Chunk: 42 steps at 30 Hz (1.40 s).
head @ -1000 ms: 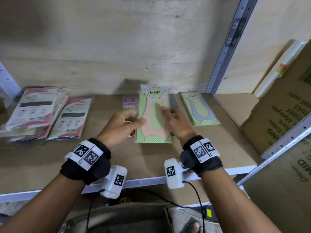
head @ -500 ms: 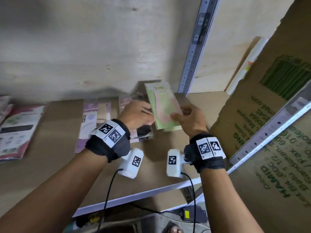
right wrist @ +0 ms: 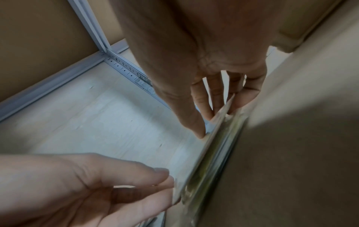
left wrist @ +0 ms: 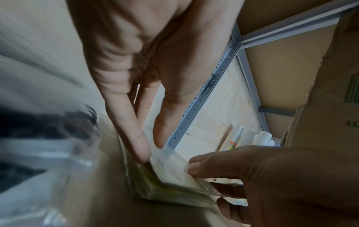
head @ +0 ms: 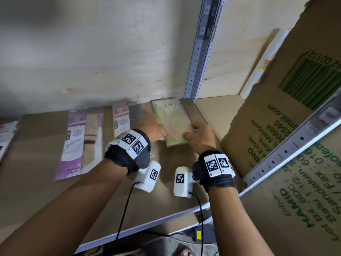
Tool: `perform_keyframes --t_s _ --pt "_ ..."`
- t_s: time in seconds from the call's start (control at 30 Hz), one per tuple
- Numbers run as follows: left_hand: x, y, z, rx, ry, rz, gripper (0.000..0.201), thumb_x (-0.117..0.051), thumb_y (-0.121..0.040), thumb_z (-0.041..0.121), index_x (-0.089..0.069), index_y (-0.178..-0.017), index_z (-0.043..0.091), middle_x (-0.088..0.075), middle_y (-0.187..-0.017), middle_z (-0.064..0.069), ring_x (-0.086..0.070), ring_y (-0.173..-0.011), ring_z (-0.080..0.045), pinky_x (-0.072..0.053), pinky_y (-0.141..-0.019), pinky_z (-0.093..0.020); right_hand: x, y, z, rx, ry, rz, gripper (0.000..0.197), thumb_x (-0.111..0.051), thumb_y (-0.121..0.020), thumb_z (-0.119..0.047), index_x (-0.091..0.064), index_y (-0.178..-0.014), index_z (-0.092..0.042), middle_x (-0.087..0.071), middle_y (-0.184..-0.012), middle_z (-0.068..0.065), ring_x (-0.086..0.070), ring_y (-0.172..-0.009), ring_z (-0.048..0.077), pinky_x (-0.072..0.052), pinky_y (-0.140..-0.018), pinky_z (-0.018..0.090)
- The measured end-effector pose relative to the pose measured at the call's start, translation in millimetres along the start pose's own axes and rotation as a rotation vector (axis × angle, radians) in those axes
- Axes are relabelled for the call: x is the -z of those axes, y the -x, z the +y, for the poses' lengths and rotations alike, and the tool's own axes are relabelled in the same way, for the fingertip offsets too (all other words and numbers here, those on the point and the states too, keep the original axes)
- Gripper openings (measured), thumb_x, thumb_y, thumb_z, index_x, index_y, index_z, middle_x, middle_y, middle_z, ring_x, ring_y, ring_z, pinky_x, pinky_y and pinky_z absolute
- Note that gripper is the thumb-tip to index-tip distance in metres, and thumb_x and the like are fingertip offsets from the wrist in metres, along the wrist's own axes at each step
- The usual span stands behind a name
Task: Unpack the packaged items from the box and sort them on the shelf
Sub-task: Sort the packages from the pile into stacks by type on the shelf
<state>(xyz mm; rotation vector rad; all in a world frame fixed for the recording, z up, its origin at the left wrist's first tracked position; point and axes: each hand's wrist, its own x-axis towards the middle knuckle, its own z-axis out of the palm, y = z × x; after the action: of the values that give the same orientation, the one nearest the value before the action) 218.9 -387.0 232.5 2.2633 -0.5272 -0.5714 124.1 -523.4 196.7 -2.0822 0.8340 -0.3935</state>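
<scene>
A green and pink ENE packet (head: 172, 122) lies at the right end of the shelf board (head: 46, 191), close to the grey upright (head: 199, 52). My left hand (head: 155, 130) pinches its left edge and my right hand (head: 198, 137) pinches its right edge. In the left wrist view the packet (left wrist: 174, 184) tops a thin pile of like green packets, with the right hand's thumb (left wrist: 196, 167) on top. In the right wrist view the pile (right wrist: 213, 153) is seen edge-on, blurred. I cannot tell whether the top packet rests on the pile.
Purple ENE packets (head: 77, 141) and a pink-topped one (head: 122, 122) lie to the left on the same shelf. Red packets (head: 7, 133) show at the far left. A big cardboard box (head: 276, 126) stands close on the right, with white rolls (head: 263, 61) behind it.
Both hands carried the green packet rightward from the shelf's middle to its right end by the upright. The view swung right with them.
</scene>
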Motion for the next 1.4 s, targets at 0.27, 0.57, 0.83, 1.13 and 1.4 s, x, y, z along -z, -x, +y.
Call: perform_keyframes --t_s 0.27,0.57,0.83,1.13,1.4 --pt "-1.9 1.1 2.3 0.049 0.12 0.025 0.03 -0.078 -0.083 0.005 -0.069 -0.109 -0.007 -0.076 -0.102 -0.017 -0.076 -0.09 -0.024 -0.06 -0.09 -0.038 -1.8 -0.8 -0.2 -0.013 0.015 -0.05 0.037 -0.069 -0.083 -0.012 -0.067 -0.12 -0.015 -0.07 -0.106 0.002 -0.065 -0.103 0.022 -0.049 -0.086 0.028" --pt "48.4 42.3 -11.5 -0.129 0.285 0.19 0.006 -0.077 -0.087 0.016 -0.072 -0.09 0.017 -0.074 -0.094 -0.006 -0.076 -0.086 -0.026 -0.063 -0.081 -0.04 4.8 16.1 -39.4 0.098 -0.005 0.113 0.023 -0.067 -0.087 -0.02 -0.071 -0.11 -0.018 -0.067 -0.106 0.004 -0.062 -0.103 0.024 -0.051 -0.092 0.038" --pt "134.4 124.4 -125.5 -0.164 0.444 0.424 0.01 -0.067 -0.095 0.022 -0.07 -0.085 0.02 -0.077 -0.077 -0.01 -0.074 -0.066 -0.017 -0.058 -0.058 -0.021 -49.0 89.8 -109.4 0.303 -0.158 -0.29 0.014 -0.066 -0.091 -0.011 -0.069 -0.104 -0.007 -0.073 -0.091 0.013 -0.068 -0.076 0.022 -0.056 -0.071 0.029" --pt "213.9 188.2 -236.4 -0.061 0.434 0.71 0.013 -0.063 -0.096 0.022 -0.069 -0.085 0.02 -0.074 -0.066 0.004 -0.068 -0.06 -0.012 -0.056 -0.058 -0.02 -164.7 164.4 -190.4 0.419 -0.166 -0.579 0.012 -0.06 -0.094 -0.008 -0.069 -0.101 -0.004 -0.067 -0.071 0.003 -0.063 -0.063 0.021 -0.05 -0.055 0.025" --pt "248.2 214.2 -252.5 -0.034 0.284 0.792 0.014 -0.058 -0.096 0.022 -0.067 -0.086 0.019 -0.075 -0.08 -0.003 -0.069 -0.068 -0.017 -0.059 -0.074 -0.034 -293.0 180.5 -253.8 0.293 0.041 -0.683 0.031 -0.075 -0.086 -0.032 -0.049 -0.089 -0.015 -0.056 -0.08 0.003 -0.054 -0.067 0.02 -0.05 -0.061 0.035"
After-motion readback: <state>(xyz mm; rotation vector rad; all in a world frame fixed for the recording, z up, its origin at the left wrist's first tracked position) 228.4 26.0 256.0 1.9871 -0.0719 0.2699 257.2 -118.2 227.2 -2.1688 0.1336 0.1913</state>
